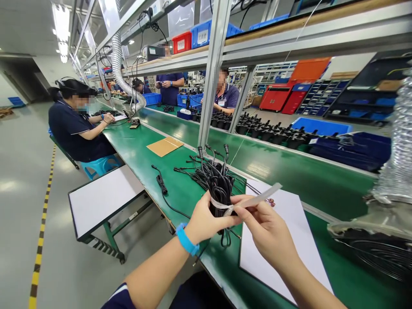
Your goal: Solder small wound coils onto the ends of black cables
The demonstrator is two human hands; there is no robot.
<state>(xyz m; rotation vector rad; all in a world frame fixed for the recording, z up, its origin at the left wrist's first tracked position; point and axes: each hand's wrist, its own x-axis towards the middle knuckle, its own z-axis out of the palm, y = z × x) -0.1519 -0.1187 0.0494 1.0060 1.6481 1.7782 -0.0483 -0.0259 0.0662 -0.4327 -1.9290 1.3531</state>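
A thick bundle of black cables (222, 182) stands upright between my hands, its connector ends pointing up. My left hand (207, 216) is wrapped round the lower part of the bundle, wearing a blue wristband (186, 240). Around the bundle runs a whitish, translucent strap (257, 198), its free end sticking out to the upper right. My right hand (262, 221) pinches this strap between thumb and fingers close to the bundle. More loose black cables (189, 174) lie on the green bench just behind.
A white board (273, 257) lies under my right hand. One coiled cable (161, 184) and a brown cardboard sheet (165, 146) rest farther left on the green bench (144, 150). An upright metal post (214, 77) rises behind the bundle. A co-worker (80, 120) sits at the left.
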